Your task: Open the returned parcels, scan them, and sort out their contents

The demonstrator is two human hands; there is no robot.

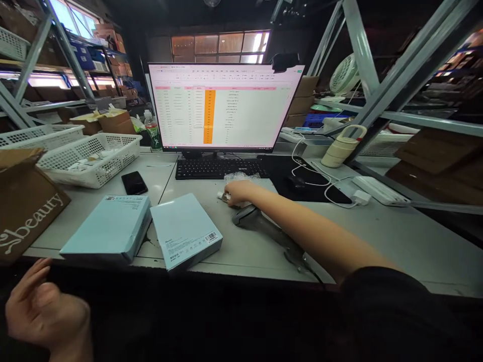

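Note:
My right hand (238, 193) reaches across the desk to just in front of the keyboard (219, 169). Its fingers are closed, with a small white piece (220, 195) showing at the fingertips; what it is, I cannot make out. Crumpled clear plastic (241, 177) lies right behind that hand. Below my right forearm rests a dark handheld barcode scanner (247, 216). My left hand (47, 309) hangs in front of the desk edge at lower left, fingers loosely bent, nothing visible in it. Two light-blue boxes, one left (107, 223) and one right (185, 229), lie flat near the front edge.
A monitor (241, 110) showing a spreadsheet stands at the back. Left are a black phone (134, 183), a white basket (98, 166) and a brown paper bag (26, 211). A mouse (296, 182), cables, a power strip (381, 190) and a cream tumbler (339, 148) stand right.

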